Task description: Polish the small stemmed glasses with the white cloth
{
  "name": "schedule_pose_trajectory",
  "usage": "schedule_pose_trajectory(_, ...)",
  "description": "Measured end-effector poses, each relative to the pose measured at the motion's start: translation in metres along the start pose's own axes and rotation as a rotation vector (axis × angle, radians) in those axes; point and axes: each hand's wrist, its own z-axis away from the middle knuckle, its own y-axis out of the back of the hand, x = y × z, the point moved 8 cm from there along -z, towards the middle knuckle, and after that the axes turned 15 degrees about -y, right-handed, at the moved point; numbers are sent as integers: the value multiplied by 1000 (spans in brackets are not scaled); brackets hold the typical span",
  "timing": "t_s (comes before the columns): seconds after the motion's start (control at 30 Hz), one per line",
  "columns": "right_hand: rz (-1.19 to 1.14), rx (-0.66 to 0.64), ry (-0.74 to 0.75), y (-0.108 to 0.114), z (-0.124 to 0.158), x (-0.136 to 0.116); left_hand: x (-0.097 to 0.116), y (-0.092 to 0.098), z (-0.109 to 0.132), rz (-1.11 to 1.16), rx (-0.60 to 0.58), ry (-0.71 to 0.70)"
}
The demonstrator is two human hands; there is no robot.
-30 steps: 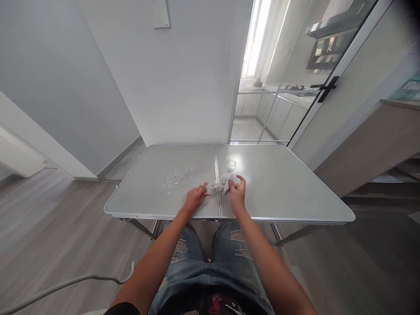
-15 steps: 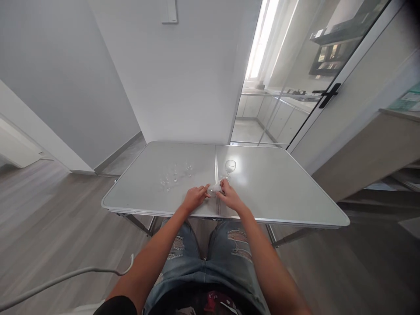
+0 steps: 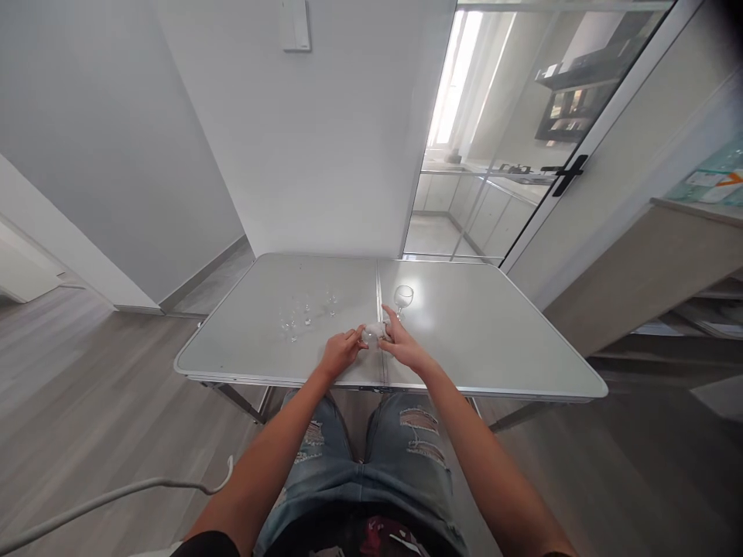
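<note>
A clear glass (image 3: pixel 368 337) lies on its side between my two hands, low over the table near its centre seam. My left hand (image 3: pixel 342 352) has its fingers closed on the left end of that glass. My right hand (image 3: pixel 406 350) is closed round something white (image 3: pixel 380 329) at the glass's right end. It looks like a crumpled cloth or tissue, but the detail is too small to be sure. Just beyond my right fingers, a larger stemmed wine glass (image 3: pixel 404 296) stands upright. Several small clear glasses (image 3: pixel 307 313) stand to the left of my left hand.
The grey folding table (image 3: pixel 493 333) has a metal edge and a seam (image 3: pixel 379 282) across its middle. A white wall (image 3: pixel 330 155) rises behind it. At the right are a glass door with a black handle (image 3: pixel 570 175) and a wooden shelf (image 3: pixel 632 278). A pale cable (image 3: pixel 145 486) curves at lower left.
My right index finger has lifted and straightened away from the glass, and more of the white material shows between my hands. The whole view has shifted slightly. The standing glasses remain in place.
</note>
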Motion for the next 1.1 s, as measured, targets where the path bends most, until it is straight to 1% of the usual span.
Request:
schedule_pose_trajectory(0.1,195,-144,75,-2,2,-2,6,1,-1,19,4,-61)
schedule_pose_trajectory(0.17,425,-160,91,2,3,-2,11,0,-2,39,-25,-118)
schedule_pose_trajectory(0.23,665,-103,120,5,3,-3,13,0,-3,62,-24,-136)
schedule_pose_trajectory(0.33,907,77,214,3,4,-9,7,4,-2,102,56,-92)
schedule_pose_trajectory(0.4,967,183,259,-3,6,-9,3,5,0,117,107,-65)
schedule_pose_trajectory(0.47,971,241,263,-8,6,-3,1,3,1,113,112,-58)
schedule_pose_trajectory(0.57,894,239,206,-10,4,7,2,-1,2,88,49,-58)
schedule_pose_trajectory(0.63,754,192,154,-5,1,10,5,-1,1,75,6,-56)
schedule_pose_trajectory(0.7,532,88,122,-1,-1,10,8,0,1,76,-11,-73)
schedule_pose_trajectory(0.8,103,-82,82,2,-2,7,10,3,0,101,19,-104)
schedule_pose_trajectory(0.87,-172,-97,53,5,-2,7,8,5,0,127,69,-101)
schedule_pose_trajectory(0.93,-358,-45,34,6,-4,10,5,5,0,151,111,-95)
schedule_pose_trajectory(1.0,-393,20,36,4,-5,15,3,2,0,158,121,-91)
schedule_pose_trajectory(1.1,-226,62,83,-2,-5,18,1,1,2,141,110,-72)
